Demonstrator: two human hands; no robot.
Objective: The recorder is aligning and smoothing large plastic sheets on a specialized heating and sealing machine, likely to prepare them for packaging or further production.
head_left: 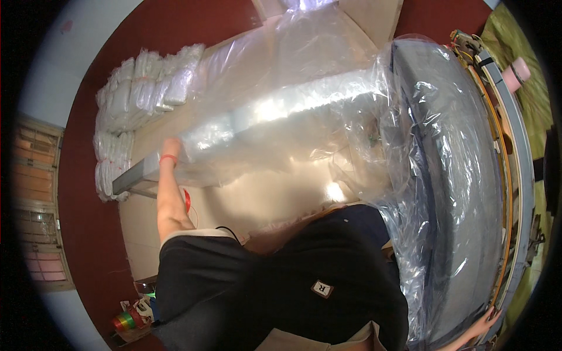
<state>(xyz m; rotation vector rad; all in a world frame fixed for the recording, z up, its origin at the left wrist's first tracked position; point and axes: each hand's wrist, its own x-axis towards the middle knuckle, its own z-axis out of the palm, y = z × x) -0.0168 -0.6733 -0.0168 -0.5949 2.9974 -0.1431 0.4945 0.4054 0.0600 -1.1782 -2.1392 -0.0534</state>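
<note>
My left hand [171,147], with a red band at the wrist, reaches forward to the near-left end of a wide clear plastic sheet [257,143]. Its fingers look closed on the sheet's edge, though they are partly hidden. Under the sheet runs a long grey beam or bench [137,175], its left end sticking out bare. At the lower right my right hand [485,323] rests by a long pale rail [523,234], fingers stretched toward it. Between me and that rail lies a long dark bench [451,175] covered in crinkled clear plastic.
Several tied bundles of folded clear plastic [143,88] lie on the floor at the far left. A red ribbon [187,200] is beside my left forearm. A pink cylinder [516,73] stands beyond the rail. Multicoloured rolls [124,320] sit at the lower left.
</note>
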